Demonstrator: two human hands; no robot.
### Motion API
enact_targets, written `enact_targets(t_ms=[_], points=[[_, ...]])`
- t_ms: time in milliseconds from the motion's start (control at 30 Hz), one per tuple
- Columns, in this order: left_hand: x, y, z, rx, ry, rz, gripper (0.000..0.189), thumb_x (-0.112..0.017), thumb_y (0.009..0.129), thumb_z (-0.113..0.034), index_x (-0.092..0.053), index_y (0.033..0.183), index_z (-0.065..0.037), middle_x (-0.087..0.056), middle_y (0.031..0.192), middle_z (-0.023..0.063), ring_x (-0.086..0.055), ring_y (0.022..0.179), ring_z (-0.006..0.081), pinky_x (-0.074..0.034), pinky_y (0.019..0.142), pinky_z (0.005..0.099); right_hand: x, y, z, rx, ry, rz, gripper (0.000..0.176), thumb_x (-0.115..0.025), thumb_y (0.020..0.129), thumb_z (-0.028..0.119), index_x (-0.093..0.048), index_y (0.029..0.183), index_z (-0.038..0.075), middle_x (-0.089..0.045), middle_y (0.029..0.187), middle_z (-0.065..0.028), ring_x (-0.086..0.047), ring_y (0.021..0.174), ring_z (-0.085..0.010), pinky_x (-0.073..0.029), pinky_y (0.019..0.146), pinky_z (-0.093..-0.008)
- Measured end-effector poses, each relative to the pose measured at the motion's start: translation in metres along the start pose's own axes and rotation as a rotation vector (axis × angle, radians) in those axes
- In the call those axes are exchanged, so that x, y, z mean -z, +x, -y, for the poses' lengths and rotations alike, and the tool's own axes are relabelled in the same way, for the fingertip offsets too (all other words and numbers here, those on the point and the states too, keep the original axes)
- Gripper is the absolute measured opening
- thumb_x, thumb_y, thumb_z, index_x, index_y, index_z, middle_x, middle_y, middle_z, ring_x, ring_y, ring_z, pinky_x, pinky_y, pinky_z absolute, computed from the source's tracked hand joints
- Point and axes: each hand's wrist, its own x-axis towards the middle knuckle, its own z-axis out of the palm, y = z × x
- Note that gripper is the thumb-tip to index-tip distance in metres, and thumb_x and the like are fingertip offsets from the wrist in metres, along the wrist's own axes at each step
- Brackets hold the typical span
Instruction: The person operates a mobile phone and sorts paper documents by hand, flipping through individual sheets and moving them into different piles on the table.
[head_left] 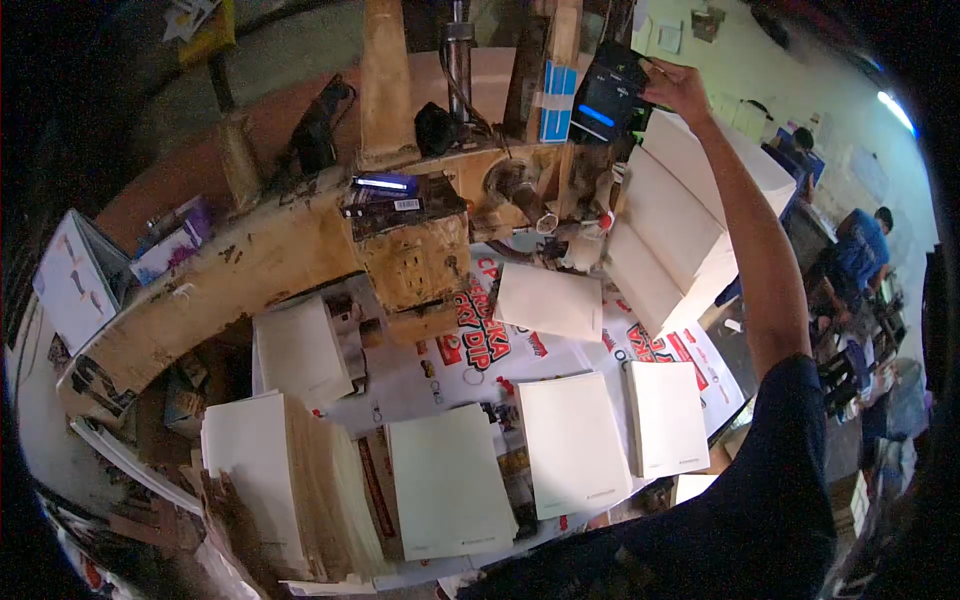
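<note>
My right hand (680, 92) is raised at the upper right, its fingers closed at the edge of a dark box-shaped object (608, 92) with small pale lettering and a bright blue stripe. Under that forearm stands a tall stack of cream paper blocks (668, 235). My left hand is out of sight. Several piles of cream sheets lie in a row nearest me, among them a left pile (250, 475), a middle pile (450, 480), another pile (573, 440) and a right pile (668, 418).
Behind the piles rises a worn, yellowish machine frame (270, 240) with a block (410, 250) bearing a small purple box (385, 184). A blue-and-white carton (557, 100) is taped to a post. A printed banner (480, 360) covers the table. People (860, 245) sit at the right.
</note>
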Motion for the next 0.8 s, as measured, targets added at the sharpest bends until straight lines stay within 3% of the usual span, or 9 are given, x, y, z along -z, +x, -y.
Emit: enact_targets(t_ms=[33,133,233,300,333,400,433,700,800], points=[[-0.008,0.004,0.022,0.01,-0.076,0.004,0.048,-0.044,0.098,-0.036,-0.048,0.136,-0.006,-0.056,0.128,0.0185,-0.056,0.111,0.0358,-0.045,0.094,0.0424,0.001,0.001,-0.004,-0.008,0.002,0.0,0.039,-0.075,0.082,0.023,-0.065,0.112,0.0,-0.07,0.081,-0.0061,-0.068,0.069,-0.016,-0.059,0.061,-0.0304],[-0.022,0.013,0.056,0.032,-0.27,0.01,0.047,-0.045,0.098,-0.036,-0.048,0.136,-0.007,-0.057,0.128,0.0173,-0.058,0.109,0.0346,-0.046,0.093,0.0415,0.012,0.01,-0.015,0.011,-0.539,-0.031,0.046,-0.063,0.092,0.02,-0.051,0.126,-0.007,-0.067,0.104,-0.0135,-0.068,0.077,-0.0218,-0.062,0.072,-0.0394],[-0.015,0.011,0.027,0.168,-0.226,-0.007,0.045,-0.045,0.099,-0.033,-0.048,0.136,-0.009,-0.059,0.125,0.016,-0.061,0.102,0.03,-0.049,0.087,0.0393,0.032,0.02,-0.035,-0.15,-0.183,0.003,0.048,-0.062,0.093,0.02,-0.046,0.13,-0.006,-0.061,0.118,-0.0156,-0.068,0.083,-0.0261,-0.06,0.074,-0.042],[-0.013,0.007,0.018,0.201,-0.265,-0.017,0.045,-0.046,0.098,-0.032,-0.048,0.137,-0.009,-0.06,0.122,0.0151,-0.062,0.097,0.0262,-0.051,0.082,0.0373,0.049,0.028,-0.049,-0.088,0.391,0.407,0.052,-0.06,0.094,0.023,-0.044,0.135,-0.003,-0.055,0.127,-0.0165,-0.068,0.085,-0.0285,-0.058,0.078,-0.0439],[-0.012,0.005,0.017,0.188,-0.332,-0.02,0.045,-0.047,0.098,-0.032,-0.048,0.137,-0.009,-0.06,0.119,0.0146,-0.062,0.094,0.0238,-0.051,0.079,0.0359,0.046,0.028,-0.047,-0.089,0.395,0.412,0.052,-0.06,0.094,0.023,-0.044,0.135,-0.003,-0.055,0.127,-0.0165,-0.068,0.085,-0.0285,-0.058,0.078,-0.0439],[-0.01,0.001,0.016,0.157,-0.462,-0.027,0.045,-0.049,0.098,-0.032,-0.049,0.137,-0.009,-0.061,0.115,0.0137,-0.062,0.089,0.019,-0.052,0.074,0.0332,0.038,0.02,-0.03,-0.272,0.374,0.016,0.052,-0.06,0.094,0.029,-0.047,0.134,-0.002,-0.057,0.126,-0.0154,-0.068,0.084,-0.0294,-0.057,0.08,-0.0452],[-0.006,-0.004,0.001,0.15,-0.494,-0.028,0.045,-0.049,0.098,-0.032,-0.049,0.137,-0.009,-0.062,0.113,0.0134,-0.062,0.088,0.0179,-0.052,0.073,0.0326,0.019,0.007,-0.012,-0.121,-0.131,-0.048,0.052,-0.059,0.093,0.032,-0.049,0.135,0.002,-0.06,0.12,-0.0122,-0.069,0.083,-0.025,-0.058,0.076,-0.0402],[-0.021,0.018,0.044,0.12,-0.25,-0.091,0.047,-0.052,0.096,-0.036,-0.05,0.135,-0.01,-0.062,0.114,0.0153,-0.062,0.088,0.02,-0.052,0.073,0.0344,-0.007,-0.008,0.025,-0.268,-0.481,-0.035,0.049,-0.058,0.093,0.037,-0.05,0.137,0.015,-0.067,0.104,-0.012,-0.069,0.08,-0.0157,-0.058,0.067,-0.0292],[-0.004,0.007,-0.007,0.229,-0.136,-0.021,0.05,-0.051,0.096,-0.041,-0.052,0.133,-0.009,-0.062,0.117,0.0187,-0.062,0.1,0.028,-0.049,0.086,0.039,-0.016,-0.012,0.041,-0.248,-0.592,-0.026,0.049,-0.056,0.095,0.034,-0.047,0.138,0.015,-0.067,0.102,-0.0132,-0.069,0.084,-0.0184,-0.057,0.069,-0.0309]])
